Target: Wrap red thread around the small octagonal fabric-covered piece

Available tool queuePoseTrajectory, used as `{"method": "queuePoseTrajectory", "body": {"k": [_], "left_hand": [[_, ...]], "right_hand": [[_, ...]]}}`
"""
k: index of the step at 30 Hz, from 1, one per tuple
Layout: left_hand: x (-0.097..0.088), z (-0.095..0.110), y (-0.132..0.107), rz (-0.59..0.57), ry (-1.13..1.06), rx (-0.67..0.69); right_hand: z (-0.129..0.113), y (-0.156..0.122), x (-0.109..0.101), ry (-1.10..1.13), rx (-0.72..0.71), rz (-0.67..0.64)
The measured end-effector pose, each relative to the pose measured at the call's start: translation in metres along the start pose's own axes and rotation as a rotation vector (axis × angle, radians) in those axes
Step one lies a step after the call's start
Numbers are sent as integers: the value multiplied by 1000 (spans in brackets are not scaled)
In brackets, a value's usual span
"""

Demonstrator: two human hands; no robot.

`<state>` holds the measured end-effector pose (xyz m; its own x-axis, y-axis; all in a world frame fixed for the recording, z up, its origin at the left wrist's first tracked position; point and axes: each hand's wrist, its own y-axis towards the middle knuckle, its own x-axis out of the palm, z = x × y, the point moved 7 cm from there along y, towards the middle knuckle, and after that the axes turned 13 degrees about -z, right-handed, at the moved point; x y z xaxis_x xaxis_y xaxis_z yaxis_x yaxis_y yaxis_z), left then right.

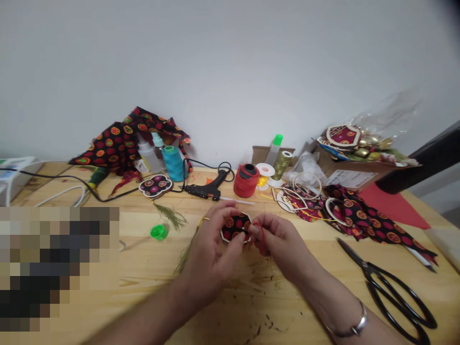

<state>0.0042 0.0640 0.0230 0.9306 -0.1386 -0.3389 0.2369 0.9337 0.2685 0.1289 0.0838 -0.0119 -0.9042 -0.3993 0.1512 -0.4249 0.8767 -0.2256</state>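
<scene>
My left hand [212, 249] pinches a small flat piece covered in black fabric with red and orange circles [235, 226], held just above the wooden table [143, 292]. My right hand [276, 239] is closed on a thin red cord [261, 237] looped at the right edge of that piece. Both hands meet at the table's middle. A ring shows on my left hand and a silver bracelet [354, 326] on my right wrist.
A black glue gun [206, 189], red cord spool [246, 180], teal thread cone [173, 163], gold spools and patterned fabric [122, 136] lie behind. Black scissors [391, 292] lie right. A cardboard box with ornaments [355, 163] stands back right. A green cap [158, 232] sits left.
</scene>
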Motion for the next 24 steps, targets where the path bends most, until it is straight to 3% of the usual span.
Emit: {"method": "queuePoseTrajectory", "body": {"k": [3,5,15,24], "left_hand": [[17,-7,1,-170,-70,-28],[23,-12,1,-221,-99,-60],[22,-19,4,-310,-51,-194],[21,-20,4,-292,-122,-311]], "right_hand": [[0,0,0,-28,-9,9],[-1,1,-1,-46,-3,20],[-3,0,-2,-145,-4,37],[-2,1,-6,-145,16,72]]}}
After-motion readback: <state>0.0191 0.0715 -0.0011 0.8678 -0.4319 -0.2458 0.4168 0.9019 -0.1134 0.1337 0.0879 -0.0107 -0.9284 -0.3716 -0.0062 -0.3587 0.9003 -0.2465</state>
